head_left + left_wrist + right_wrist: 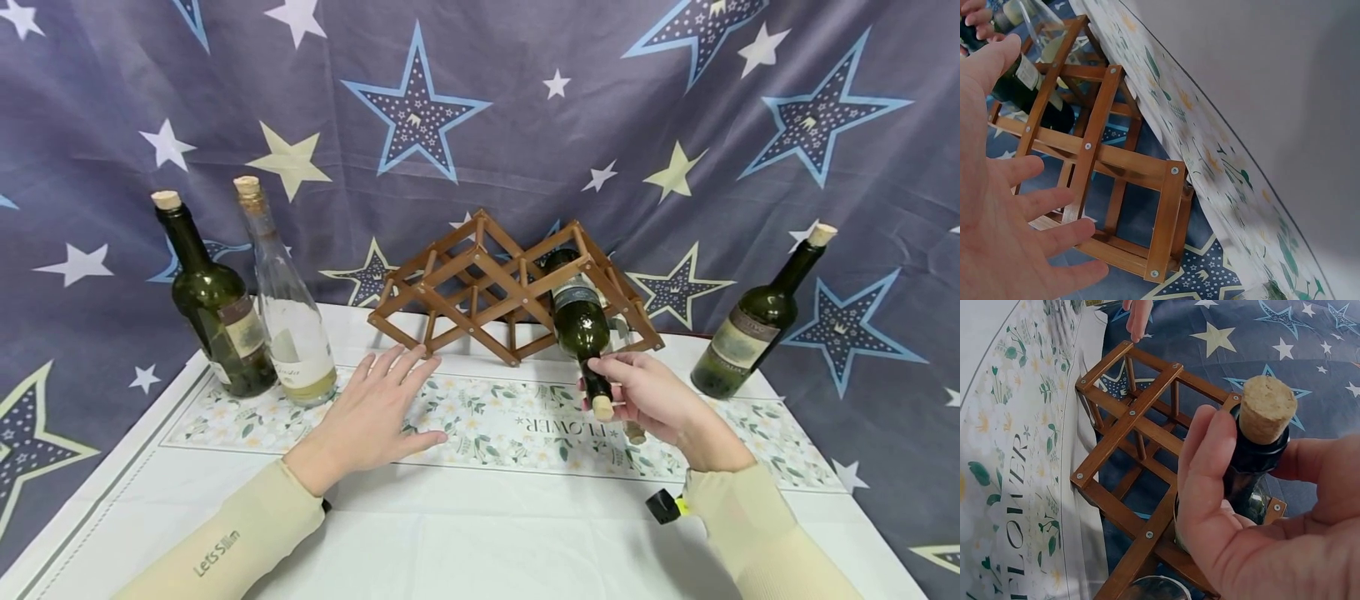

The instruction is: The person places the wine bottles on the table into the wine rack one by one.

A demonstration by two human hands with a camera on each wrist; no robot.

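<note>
My right hand (652, 396) grips the neck of a dark green wine bottle (583, 329), its cork toward me and its base inside a right-hand cell of the wooden wine rack (480, 250). In the right wrist view, fingers and thumb curl round the neck just below the cork (1267, 409). Another corked bottle (636, 433) lies low in the rack beneath, mostly hidden by my right hand. With fingers spread and nothing held, my left hand (378, 417) is before the rack's left lower corner. The left wrist view shows its palm (997, 231) beside the lattice.
At the left stand a dark green corked bottle (225, 321) and a clear corked one (292, 325). Another green bottle (750, 333) stands at the right. A floral runner (480, 425) crosses the white table (465, 533), with a star-patterned curtain (525, 142) behind.
</note>
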